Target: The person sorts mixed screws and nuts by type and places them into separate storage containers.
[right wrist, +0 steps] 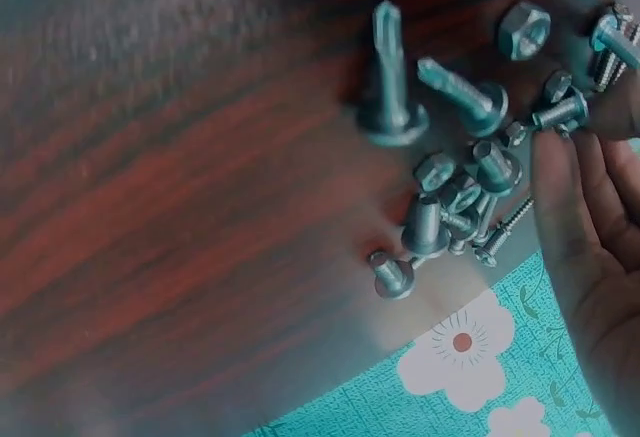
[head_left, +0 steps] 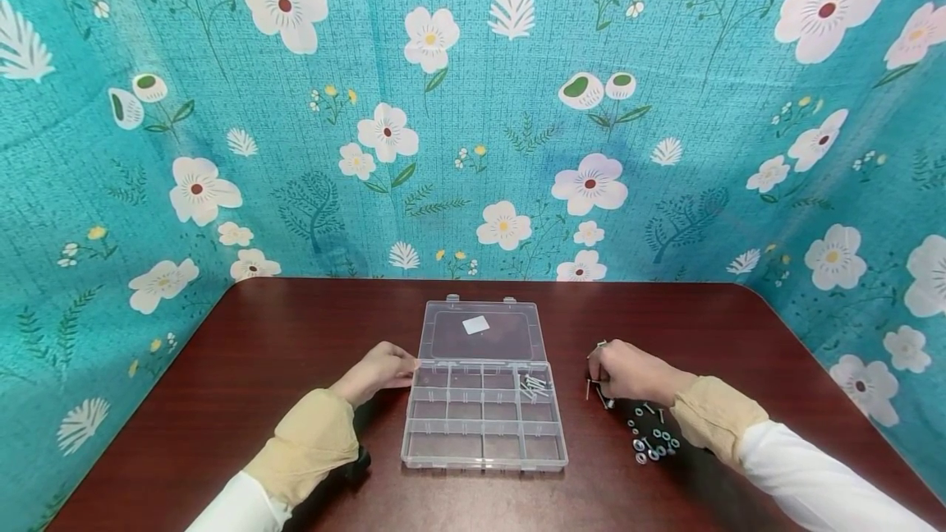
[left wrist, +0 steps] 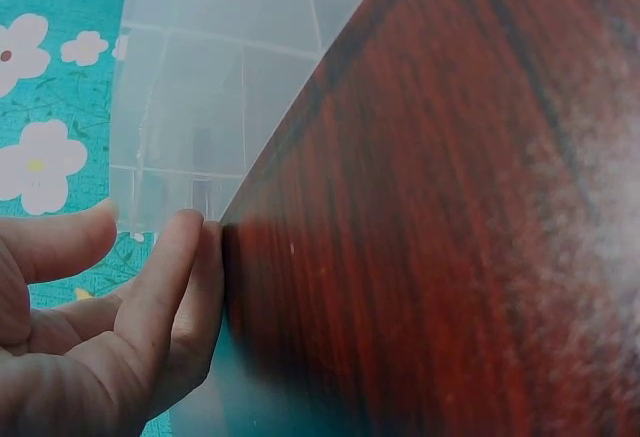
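Our head view is bright, with a pale sheen low on the bench [head_left: 480, 503] and soft shadows beside the sleeves [head_left: 306, 437]. Glare hazes the left wrist view's right side; we find the right wrist view dimmer and softer.

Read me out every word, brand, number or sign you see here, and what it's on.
No readable text anywhere.
White patch on the clear lid: too small to tell if it bears print.
Screws and nuts: any marks too blurred to read.
Backdrop cloth: flowers and leaves, no lettering visible.
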`<move>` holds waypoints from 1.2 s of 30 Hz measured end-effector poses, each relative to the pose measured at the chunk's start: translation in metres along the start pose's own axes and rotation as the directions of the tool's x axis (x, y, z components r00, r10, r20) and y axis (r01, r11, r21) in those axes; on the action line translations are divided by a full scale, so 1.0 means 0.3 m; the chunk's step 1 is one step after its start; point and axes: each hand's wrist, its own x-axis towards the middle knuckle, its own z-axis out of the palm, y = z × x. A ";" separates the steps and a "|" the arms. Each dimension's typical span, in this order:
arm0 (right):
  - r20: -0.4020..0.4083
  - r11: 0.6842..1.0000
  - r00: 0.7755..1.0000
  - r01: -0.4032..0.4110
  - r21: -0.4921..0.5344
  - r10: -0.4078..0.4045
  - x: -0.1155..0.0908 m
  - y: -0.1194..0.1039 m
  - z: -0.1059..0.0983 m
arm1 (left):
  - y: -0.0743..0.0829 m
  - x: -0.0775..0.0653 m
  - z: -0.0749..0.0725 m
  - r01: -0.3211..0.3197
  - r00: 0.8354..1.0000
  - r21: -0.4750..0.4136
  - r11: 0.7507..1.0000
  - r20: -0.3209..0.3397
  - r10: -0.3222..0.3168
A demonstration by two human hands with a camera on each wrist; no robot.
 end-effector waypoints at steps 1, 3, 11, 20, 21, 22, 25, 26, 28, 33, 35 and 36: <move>-0.021 1.000 1.000 0.015 0.001 -0.015 -0.002 0.001 -0.002 | 0.000 0.000 0.000 -0.002 1.000 -0.001 1.000 0.002 0.002; -0.070 0.999 0.996 0.046 -0.002 -0.046 -0.005 0.003 -0.006 | 0.000 -0.002 -0.001 -0.006 1.000 -0.004 1.000 0.006 0.006; -0.218 0.992 0.969 0.121 0.023 -0.113 -0.007 -0.036 -0.034 | -0.001 0.000 -0.005 -0.002 1.000 -0.008 1.000 0.006 0.002; -0.273 0.958 0.926 0.283 0.049 -0.259 0.001 -0.139 -0.048 | -0.001 0.007 -0.001 0.012 1.000 0.013 1.000 -0.014 -0.012; -0.274 0.954 0.923 0.295 0.057 -0.270 0.002 -0.149 -0.045 | 0.000 0.007 -0.001 0.012 1.000 0.015 1.000 -0.015 -0.012; -0.275 0.949 0.919 0.309 0.066 -0.281 0.004 -0.158 -0.042 | -0.001 0.007 -0.001 0.012 1.000 0.020 1.000 -0.016 -0.012; -0.290 0.928 0.898 0.365 0.074 -0.330 0.010 -0.179 -0.026 | -0.003 0.005 0.000 0.015 1.000 0.021 1.000 -0.019 -0.014; -0.298 0.920 0.890 0.383 0.081 -0.344 0.011 -0.184 -0.020 | -0.003 0.004 -0.001 0.009 1.000 0.018 1.000 -0.016 -0.009; -0.308 0.906 0.878 0.412 0.100 -0.365 0.013 -0.193 -0.008 | -0.005 0.003 -0.002 -0.003 1.000 0.011 1.000 -0.003 0.003; -0.318 0.890 0.874 0.429 0.151 -0.368 0.019 -0.209 0.020 | -0.006 0.001 -0.002 -0.017 1.000 -0.003 1.000 0.005 0.017; -0.303 0.891 0.883 0.420 0.172 -0.358 0.020 -0.214 0.028 | -0.007 0.001 0.000 -0.015 1.000 -0.003 1.000 0.001 0.015; -0.290 0.892 0.890 0.413 0.184 -0.352 0.020 -0.215 0.030 | -0.006 0.001 0.001 -0.013 1.000 -0.003 1.000 -0.002 0.013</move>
